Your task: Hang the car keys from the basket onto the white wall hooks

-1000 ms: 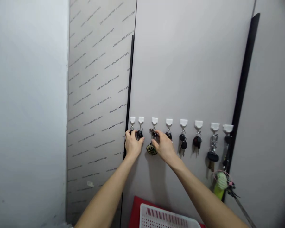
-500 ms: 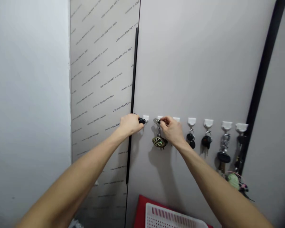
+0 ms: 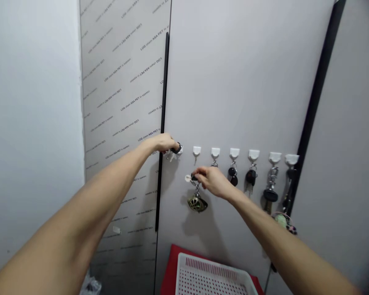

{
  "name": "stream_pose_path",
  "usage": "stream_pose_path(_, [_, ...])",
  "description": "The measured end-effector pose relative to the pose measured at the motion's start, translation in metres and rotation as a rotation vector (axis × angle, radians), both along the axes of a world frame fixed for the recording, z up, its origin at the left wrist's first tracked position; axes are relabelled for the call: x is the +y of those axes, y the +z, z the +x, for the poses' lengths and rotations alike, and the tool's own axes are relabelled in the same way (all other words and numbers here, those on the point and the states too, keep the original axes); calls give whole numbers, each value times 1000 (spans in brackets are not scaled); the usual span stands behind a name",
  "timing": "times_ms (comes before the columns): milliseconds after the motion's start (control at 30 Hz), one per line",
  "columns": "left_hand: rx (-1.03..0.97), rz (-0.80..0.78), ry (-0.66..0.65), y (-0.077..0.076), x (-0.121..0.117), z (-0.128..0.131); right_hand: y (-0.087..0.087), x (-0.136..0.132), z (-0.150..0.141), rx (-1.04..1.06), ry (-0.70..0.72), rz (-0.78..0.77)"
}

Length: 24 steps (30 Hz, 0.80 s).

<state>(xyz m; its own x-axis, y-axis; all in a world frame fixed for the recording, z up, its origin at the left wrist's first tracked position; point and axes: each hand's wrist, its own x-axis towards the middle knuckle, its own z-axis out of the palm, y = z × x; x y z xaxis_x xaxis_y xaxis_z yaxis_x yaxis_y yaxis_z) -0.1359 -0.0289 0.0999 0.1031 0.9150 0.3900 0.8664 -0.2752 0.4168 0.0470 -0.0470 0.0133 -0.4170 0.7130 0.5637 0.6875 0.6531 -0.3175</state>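
My right hand (image 3: 211, 179) pinches a keychain (image 3: 197, 203) by its ring and a dark piece at the top. An eye-shaped, bronze-coloured charm dangles from it on a short chain, in front of the cabinet door. Just above is a white wall hook (image 3: 197, 151) with nothing on it. My left hand (image 3: 165, 142) is closed around a bunch of keys (image 3: 176, 148) with a black fob, close against the leftmost hook (image 3: 181, 150). Whether that bunch hangs on the hook I cannot tell.
To the right run several hooks with keys, among them a black car key (image 3: 251, 177) and a keychain with a pale green charm (image 3: 281, 221). A white perforated basket (image 3: 215, 263) stands on something red (image 3: 168, 270) below. A black handle strip (image 3: 164, 94) edges the door.
My right hand has taken the eye-charm keychain off the second hook and lowered it. My left hand stays by the first hook with its keys. The view has shifted slightly right.
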Motion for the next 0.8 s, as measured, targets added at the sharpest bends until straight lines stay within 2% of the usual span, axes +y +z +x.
stream_pose_path(67, [-108, 30, -15, -3, 0, -2, -19, -6, 8, -31, 36, -63])
stream_pose_path(100, [-102, 36, -4, -6, 0, -2, -30, -9, 13, -44, 51, -97])
stream_pose_path(167, [53, 13, 46, -15, -2, 3, -54, -14, 22, -77, 77, -176])
stream_pose_path(233, [298, -41, 96, -21, -5, 11, -78, -17, 31, -117, 95, -254])
stream_pose_path(333, [492, -57, 110, -19, -9, 20, -112, -23, 40, -163, 107, -342])
stream_pose_path(467, [384, 80, 123, -1, -6, 19, -148, -33, 49, -219, 87, -447])
stream_pose_path(567, [317, 142, 130, -3, -5, 19, -167, -39, 54, -228, 63, -489])
stream_pose_path(633, [308, 133, 54, -21, -11, 25, -178, -43, 57, -207, 49, -497])
stream_pose_path(667, [312, 116, -6, -36, -16, 30, -183, -44, 59, -195, 39, -501])
stream_pose_path(733, [349, 57, -131, -75, -30, 42, -194, -47, 63, -186, 13, -514])
stream_pose_path(800, [405, -3, -221, -125, -44, 55, -202, -48, 67, -201, -20, -523])
